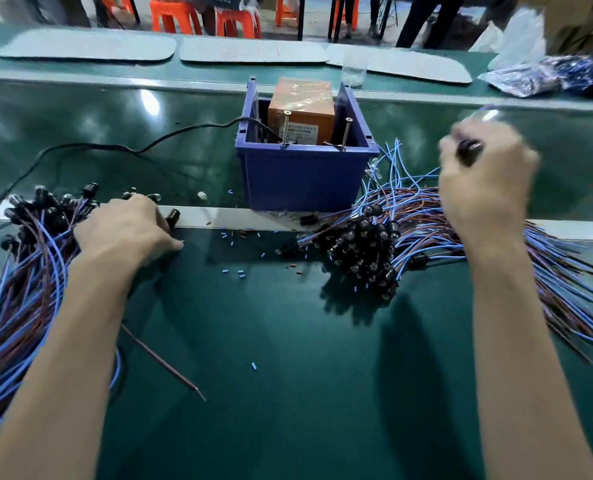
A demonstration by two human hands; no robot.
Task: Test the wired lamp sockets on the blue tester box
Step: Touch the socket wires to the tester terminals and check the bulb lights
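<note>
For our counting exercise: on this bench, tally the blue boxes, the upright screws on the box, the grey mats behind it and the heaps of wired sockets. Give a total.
Blue tester box: 1
Upright screws: 2
Grey mats: 3
Heaps of wired sockets: 2
Total: 8

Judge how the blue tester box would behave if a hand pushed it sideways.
The blue tester box probably slides rather than tips: it sits squat on the glossy green surface. The orange block inside likely makes it heavy. Its black cable lies slack, so should hardly resist.
</note>
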